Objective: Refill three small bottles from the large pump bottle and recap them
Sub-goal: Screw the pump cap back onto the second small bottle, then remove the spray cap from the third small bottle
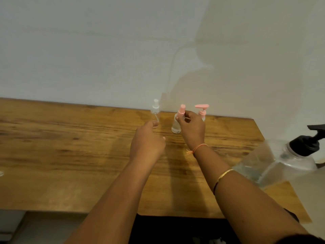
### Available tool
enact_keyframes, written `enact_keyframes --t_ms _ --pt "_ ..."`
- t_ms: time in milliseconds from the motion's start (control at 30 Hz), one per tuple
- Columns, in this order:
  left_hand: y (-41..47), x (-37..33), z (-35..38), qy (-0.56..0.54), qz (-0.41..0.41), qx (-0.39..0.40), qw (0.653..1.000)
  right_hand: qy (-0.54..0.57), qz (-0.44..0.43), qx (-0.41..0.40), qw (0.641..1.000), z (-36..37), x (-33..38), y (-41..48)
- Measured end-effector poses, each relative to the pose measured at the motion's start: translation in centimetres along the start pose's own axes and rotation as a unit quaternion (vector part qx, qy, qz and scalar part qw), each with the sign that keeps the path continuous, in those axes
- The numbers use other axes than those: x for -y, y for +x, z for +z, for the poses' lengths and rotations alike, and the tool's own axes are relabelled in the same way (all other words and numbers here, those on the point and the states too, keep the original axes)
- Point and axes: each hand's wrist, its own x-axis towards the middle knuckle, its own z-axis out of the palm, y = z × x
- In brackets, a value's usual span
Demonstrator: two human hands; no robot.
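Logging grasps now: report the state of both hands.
Left hand: at the clear spray bottle; grip cannot be told.
Right hand: pinching the pink spray cap.

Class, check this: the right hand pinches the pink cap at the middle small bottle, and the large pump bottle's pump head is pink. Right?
No. In the head view the pump head of the large pump bottle is black, not pink. The right hand does pinch the pink cap at the middle small bottle.

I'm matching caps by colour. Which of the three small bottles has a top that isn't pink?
The leftmost small bottle, which has a clear spray top. The middle bottle and the right bottle both have pink tops.
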Motion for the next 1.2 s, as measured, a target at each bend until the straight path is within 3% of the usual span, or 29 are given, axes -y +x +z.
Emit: enact_keyframes --t_ms 400,533,767,933,1200 --pt "1.0 0.4 0.0 -0.046 0.023 -0.004 0.999 -0.038 0.024 -0.041 0.998 -0.8 0.2 -2.4" --pt "3.2 0.7 0.3 -0.048 0.030 -0.029 0.998 -0.055 0.041 0.010 0.998 -2.5 0.3 -4.2" --pt "7.6 0.3 1.9 -0.052 0.051 -0.009 0.997 -0.061 0.036 0.078 0.994 -5.8 0.9 -5.1" --pt "9.5 0.2 2.7 -0.070 0.024 0.023 0.997 -0.062 0.029 0.091 0.994 -6.0 0.8 -4.8" --pt "8.6 1.9 2.1 0.004 0.059 0.036 0.998 -0.050 0.029 0.084 0.995 -6.1 1.2 -4.9"
